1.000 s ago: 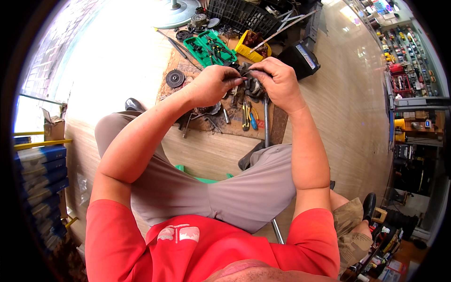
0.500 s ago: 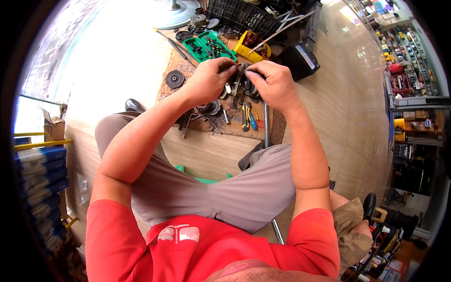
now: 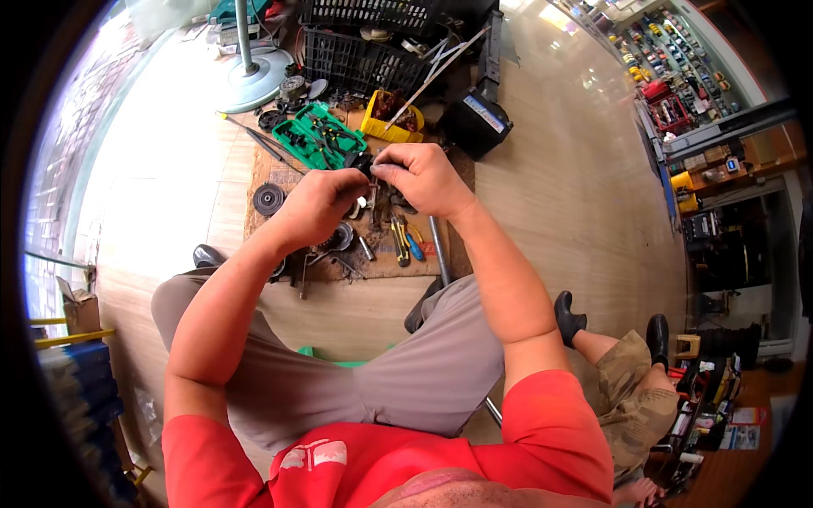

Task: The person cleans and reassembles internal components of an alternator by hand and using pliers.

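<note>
**Both hands working close together over metal parts on cardboard**

Left hand (image 3: pixel 323 201) and right hand (image 3: pixel 428 179): fingertips nearly meeting, both grips narrow. Can't tell if either is closed on something; too small and shadowed at the tips. Dark metal parts (image 3: pixel 385 206) sit right below the fingertips, on a stained cardboard sheet (image 3: pixel 385 267) on the floor (image 3: pixel 567 203).

Near side of the sheet: yellow-and-black handled tool (image 3: pixel 400 243), blue-handled tool (image 3: pixel 415 248) just beside it, short metal cylinder (image 3: pixel 367 248) to their left. Metal tube (image 3: pixel 440 251) on the right, running toward the person. Ridged dark disc (image 3: pixel 269 199) left of the left hand.

Beyond the hands: open green tool case (image 3: pixel 292 135) with dark tools in it; yellow bin (image 3: pixel 374 129) to its right, pale strip (image 3: pixel 436 80) leaning across. Black box (image 3: pixel 476 124) farther right. Black crate (image 3: pixel 339 61) behind.
</note>
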A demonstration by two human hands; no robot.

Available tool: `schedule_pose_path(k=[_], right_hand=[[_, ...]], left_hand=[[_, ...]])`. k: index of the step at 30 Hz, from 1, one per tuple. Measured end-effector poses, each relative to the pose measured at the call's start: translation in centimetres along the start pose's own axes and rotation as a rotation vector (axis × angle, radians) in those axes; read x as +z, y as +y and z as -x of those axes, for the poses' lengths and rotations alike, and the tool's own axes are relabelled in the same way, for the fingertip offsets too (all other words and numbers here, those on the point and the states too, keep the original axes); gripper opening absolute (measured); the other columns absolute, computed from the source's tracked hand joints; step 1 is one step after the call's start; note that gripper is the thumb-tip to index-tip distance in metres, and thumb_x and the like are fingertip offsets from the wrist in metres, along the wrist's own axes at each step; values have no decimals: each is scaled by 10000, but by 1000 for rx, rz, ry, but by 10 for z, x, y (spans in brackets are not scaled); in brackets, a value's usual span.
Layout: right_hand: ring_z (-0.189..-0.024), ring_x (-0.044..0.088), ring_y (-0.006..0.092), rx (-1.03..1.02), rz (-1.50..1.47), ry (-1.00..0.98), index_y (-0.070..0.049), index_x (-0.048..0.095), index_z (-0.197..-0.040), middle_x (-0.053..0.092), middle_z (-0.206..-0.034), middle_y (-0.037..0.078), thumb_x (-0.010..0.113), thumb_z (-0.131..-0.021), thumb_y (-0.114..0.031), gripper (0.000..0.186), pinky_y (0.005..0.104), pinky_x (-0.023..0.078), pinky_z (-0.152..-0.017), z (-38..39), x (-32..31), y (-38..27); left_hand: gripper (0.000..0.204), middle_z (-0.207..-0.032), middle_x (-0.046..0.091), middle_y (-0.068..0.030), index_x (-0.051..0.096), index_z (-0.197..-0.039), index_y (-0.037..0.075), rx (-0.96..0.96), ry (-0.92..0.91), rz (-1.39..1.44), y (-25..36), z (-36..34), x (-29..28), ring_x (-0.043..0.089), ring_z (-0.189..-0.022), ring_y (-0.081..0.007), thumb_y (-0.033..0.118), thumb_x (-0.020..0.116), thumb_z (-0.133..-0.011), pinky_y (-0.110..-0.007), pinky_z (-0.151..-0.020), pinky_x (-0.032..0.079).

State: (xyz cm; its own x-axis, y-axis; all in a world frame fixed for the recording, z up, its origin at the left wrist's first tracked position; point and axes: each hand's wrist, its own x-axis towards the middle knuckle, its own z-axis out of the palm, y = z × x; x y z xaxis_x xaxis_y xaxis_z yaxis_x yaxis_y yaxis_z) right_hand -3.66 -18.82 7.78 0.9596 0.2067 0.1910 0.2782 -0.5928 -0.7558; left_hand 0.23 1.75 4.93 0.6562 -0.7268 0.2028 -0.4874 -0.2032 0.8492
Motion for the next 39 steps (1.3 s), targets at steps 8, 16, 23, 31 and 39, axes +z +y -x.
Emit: schedule_pose_path(k=[8,16,23,31,39], right_hand=[[-635,623,188,-6,-81,209,-7,667,-879,650,-719,143,651,-851,-124,121,316,474,-605,-5,24,-15],[-692,631,130,66,-74,294,8,671,-939,694,-785,101,654,-874,-143,165,298,490,-643,-5,47,7],[-686,547,65,350,-502,165,20,663,-912,653,-742,29,658,-891,-139,160,260,467,-624,0,43,12],[-685,520,35,157,-304,159,9,647,-939,621,-766,-12,646,-899,-95,111,212,439,-618,4,25,5],[-784,566,72,159,-359,117,27,642,-945,657,-834,23,636,-894,-62,102,241,475,-724,8,21,-4]], left_hand=[[220,-821,633,-84,603,-1037,-52,-222,297,342,-12,-3,5,527,-778,-93,149,540,-975,-271,-712,464],[114,-824,637,-209,632,-958,38,-40,440,-157,-17,-8,11,621,-782,-389,113,563,-906,-419,-662,490],[96,-798,632,-208,623,-891,8,18,380,-304,-14,-1,24,602,-780,-413,89,571,-890,-458,-651,475],[222,-795,650,-112,622,-1045,-10,-326,127,592,-7,-2,13,628,-715,-168,180,535,-970,-328,-651,498],[230,-797,651,-32,624,-1029,12,-513,-142,996,-8,2,2,617,-688,-105,226,579,-958,-268,-614,520]])
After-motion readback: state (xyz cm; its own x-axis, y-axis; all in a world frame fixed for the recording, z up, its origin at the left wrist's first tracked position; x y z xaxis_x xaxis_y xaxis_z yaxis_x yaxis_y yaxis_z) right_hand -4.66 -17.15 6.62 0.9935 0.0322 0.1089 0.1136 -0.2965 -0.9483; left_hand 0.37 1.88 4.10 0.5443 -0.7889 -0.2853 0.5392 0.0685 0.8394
